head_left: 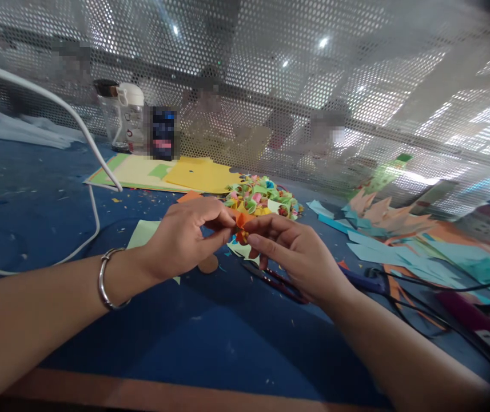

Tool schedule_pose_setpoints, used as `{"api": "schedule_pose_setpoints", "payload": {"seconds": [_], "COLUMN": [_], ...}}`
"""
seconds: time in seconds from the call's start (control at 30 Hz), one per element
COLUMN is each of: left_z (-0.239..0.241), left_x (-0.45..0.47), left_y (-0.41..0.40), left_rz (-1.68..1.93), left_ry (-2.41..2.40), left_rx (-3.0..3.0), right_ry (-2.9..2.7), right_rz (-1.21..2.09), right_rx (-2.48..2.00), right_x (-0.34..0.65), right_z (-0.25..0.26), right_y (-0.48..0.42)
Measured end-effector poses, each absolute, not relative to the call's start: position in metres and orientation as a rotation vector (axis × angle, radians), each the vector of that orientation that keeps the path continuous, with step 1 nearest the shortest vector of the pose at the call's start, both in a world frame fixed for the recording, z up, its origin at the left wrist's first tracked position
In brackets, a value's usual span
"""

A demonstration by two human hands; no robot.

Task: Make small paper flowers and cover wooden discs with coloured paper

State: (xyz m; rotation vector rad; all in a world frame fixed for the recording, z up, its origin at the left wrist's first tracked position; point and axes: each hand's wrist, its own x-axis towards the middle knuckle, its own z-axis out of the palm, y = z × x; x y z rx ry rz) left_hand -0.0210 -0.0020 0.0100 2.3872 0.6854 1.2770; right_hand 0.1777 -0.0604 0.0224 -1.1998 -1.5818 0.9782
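Note:
Between my two hands is a small folded orange paper piece [241, 220], held above the blue table. My left hand [188, 234], with a silver bangle at the wrist, pinches its left side between thumb and forefinger. My right hand [291, 252] has its fingertips closed on the right side of the same piece. Just behind the hands lies a heap of small colourful paper pieces [266, 197]. Partly under my right hand rest dark-handled scissors [281, 285]. A pale green sheet [142, 233] lies beside my left hand, and a round brown disc [208, 264] sits below it.
Yellow and green paper sheets [202, 174] lie at the back, near clear bottles [133, 123] and a phone [163, 134]. A white cable [77, 123] arches at left. On the right are blue paper strips [403, 257], peach folded points [382, 212] and a blue-handled tool [367, 280] with black cords.

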Motion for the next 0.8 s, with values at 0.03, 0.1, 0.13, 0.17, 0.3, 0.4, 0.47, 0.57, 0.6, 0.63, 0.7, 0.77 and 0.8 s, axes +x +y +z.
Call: {"api": "schedule_pose_setpoints", "payload": {"seconds": [0.03,0.1,0.13,0.17,0.3,0.4,0.47,0.57,0.6,0.63,0.7,0.77,0.8], "left_z": [0.0102,0.0108,0.011,0.0113,0.0125,0.0129,0.0129,0.0132,0.0134,0.0135,0.0138,0.0137,0.0134], "left_x": [-0.021,-0.0207,-0.0204,-0.0203,-0.0202,-0.0207,-0.0209,-0.0208,-0.0207,-0.0205,-0.0201,-0.0198,-0.0196], "left_y": [-0.0024,-0.003,-0.0032,-0.0034,-0.0038,-0.0037,-0.0035,-0.0034,-0.0035,-0.0035,-0.0036,-0.0033,-0.003], "left_rz": [1.287,1.312,1.322,1.326,1.305,1.301,1.302,1.283,1.275,1.266,1.252,1.25,1.253], "left_ry": [0.684,0.682,0.681,0.679,0.654,0.614,0.605,0.625,0.631,0.637,0.645,0.648,0.643], "left_rx": [2.413,2.448,2.46,2.472,2.511,2.543,2.558,2.563,2.562,2.562,2.564,2.569,2.57], "right_ry": [-1.555,-1.512,-1.497,-1.486,-1.461,-1.455,-1.455,-1.451,-1.448,-1.445,-1.44,-1.434,-1.431], "right_rz": [1.005,1.05,1.07,1.086,1.139,1.168,1.172,1.163,1.161,1.162,1.167,1.174,1.176], "right_rx": [-1.19,-1.171,-1.165,-1.161,-1.148,-1.139,-1.144,-1.157,-1.161,-1.163,-1.164,-1.165,-1.166], "right_x": [0.1777,0.1778,0.1779,0.1781,0.1789,0.1793,0.1793,0.1792,0.1792,0.1793,0.1797,0.1804,0.1807], "right_z": [0.0212,0.019,0.0181,0.0175,0.0165,0.016,0.0157,0.0158,0.016,0.0162,0.0166,0.0172,0.0175], "right_y": [-0.0598,-0.0587,-0.0583,-0.058,-0.0582,-0.0584,-0.0581,-0.0572,-0.057,-0.0568,-0.0568,-0.057,-0.0572]}}
